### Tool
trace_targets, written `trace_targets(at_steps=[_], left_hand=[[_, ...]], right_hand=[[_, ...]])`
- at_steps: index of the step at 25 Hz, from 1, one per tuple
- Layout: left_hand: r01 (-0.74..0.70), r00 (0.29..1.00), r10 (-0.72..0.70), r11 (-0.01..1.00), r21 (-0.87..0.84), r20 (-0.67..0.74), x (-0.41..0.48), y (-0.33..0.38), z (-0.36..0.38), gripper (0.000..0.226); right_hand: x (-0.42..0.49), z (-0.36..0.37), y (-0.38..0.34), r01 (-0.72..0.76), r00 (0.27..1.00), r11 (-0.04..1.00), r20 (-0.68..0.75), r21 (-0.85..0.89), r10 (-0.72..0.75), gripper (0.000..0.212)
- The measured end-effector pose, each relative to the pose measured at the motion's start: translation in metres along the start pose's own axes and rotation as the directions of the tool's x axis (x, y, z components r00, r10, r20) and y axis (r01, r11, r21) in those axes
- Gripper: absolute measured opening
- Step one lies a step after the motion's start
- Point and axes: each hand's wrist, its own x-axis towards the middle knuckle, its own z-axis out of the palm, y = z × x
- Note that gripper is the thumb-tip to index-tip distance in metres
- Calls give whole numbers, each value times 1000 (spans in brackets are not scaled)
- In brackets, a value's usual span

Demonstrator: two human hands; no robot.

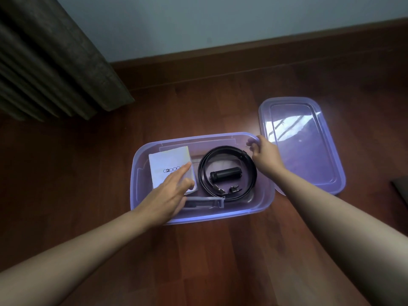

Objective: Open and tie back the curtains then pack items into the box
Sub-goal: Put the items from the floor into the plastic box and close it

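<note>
dark wooden floor [77, 173] carries a translucent purple plastic box [220, 215], with its lid [304, 164] just beside it on the right. inside lie a white g2000 packet [169, 159] and a coiled black belt [225, 149] ringing a black cylinder [225, 174]. the left hand [170, 195] rests flat on the packet, fingers straight. the right hand [265, 155] pinches the box's far right rim. a pleated curtain [55, 62] hangs at the upper left.

The room is looking dim and bluish. The lid [302, 151] at centre right is catching a bright window glare, and the near rim of the box [220, 216] is glowing. The curtain [44, 58] at upper left is sinking into shadow. Wide-angle distortion is bowing the skirting board [242, 51] and stretching the lower corners.
</note>
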Motion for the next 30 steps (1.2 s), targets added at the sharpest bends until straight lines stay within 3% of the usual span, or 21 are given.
trace_targets(at_steps=[2,4,9,12,15,18,20,22,24,26,28,30], left_hand=[[10,1000,-10,998,56,-3,0,-1,2,64],[0,998,-14,973,229,58,1,-7,6,77],[-83,996,69,932,353,51,2,-19,6,51],[-57,997,38,934,351,62,0,-23,8,56],[-51,996,21,927,372,85,-2,-23,7,65],[-63,997,41,930,362,69,-1,-24,4,72],[-42,999,29,944,326,45,0,-24,-1,75],[21,1000,-23,959,282,2,4,-23,-4,73],[124,992,-114,962,242,-56,6,-28,-6,72],[298,950,-269,934,199,-161,5,-37,-6,76],[504,846,-473,860,81,-245,3,-45,-9,82],[627,744,-629,774,-92,-224,2,-53,-11,84]], right_hand=[[0,0,0,2,1000,1000,1,3,-2,24],[-1,-1,-1,-2,1000,1000,5,-1,2,24],[0,0,-2,-13,1000,1000,15,18,12,23],[-5,-7,-7,-9,998,998,59,66,5,25],[-10,-17,-12,-40,991,977,135,208,12,40],[-6,-25,-2,30,999,987,9,161,-32,37],[1,-35,14,6,988,995,-153,-99,-21,38],[6,-53,38,-145,972,908,-231,-393,55,61],[3,-69,59,-326,940,804,-265,-498,217,87],[-4,-77,73,-486,874,732,-282,-478,396,110],[-8,-76,79,-563,826,709,-258,-425,501,121],[-8,-76,81,-603,797,705,-233,-375,557,124]])
